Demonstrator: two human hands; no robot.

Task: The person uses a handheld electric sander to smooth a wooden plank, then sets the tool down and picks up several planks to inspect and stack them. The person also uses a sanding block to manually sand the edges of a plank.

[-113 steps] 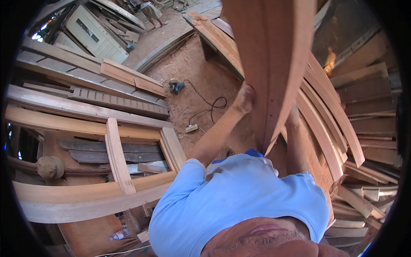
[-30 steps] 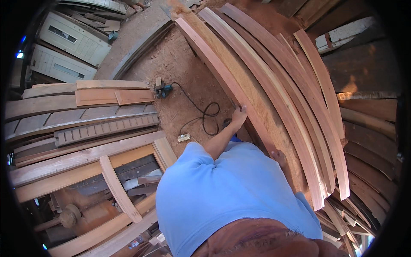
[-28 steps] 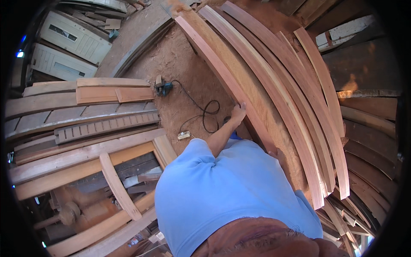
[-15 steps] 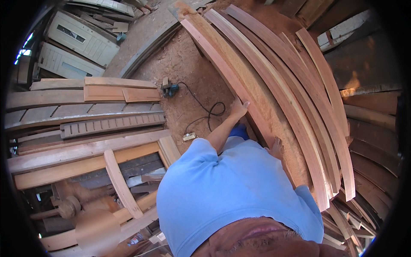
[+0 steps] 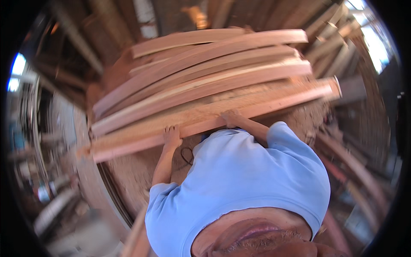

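A long pinkish wooden plank [image 5: 278,104] lies slantwise in front of me, along the near edge of a tan surface [image 5: 192,113] strewn with sawdust. My left hand [image 5: 172,135] is closed over the plank left of its middle, fingers over the top edge. Farther right, my right hand [image 5: 231,118] grips the same plank, its fingers partly blurred. Just beyond, a curved wooden beam [image 5: 205,96] with a pale upper edge lies roughly alongside.
More curved beams [image 5: 201,55] are stacked behind. Beside my left arm a dark cable loop [image 5: 186,155] lies on the brown ground. Blurred timber [image 5: 355,171] lies at the right, and more leans at the back.
My view has swung round, so the planks now run across from left to right. Both hands are still on the near plank, and my right hand shows more fully.
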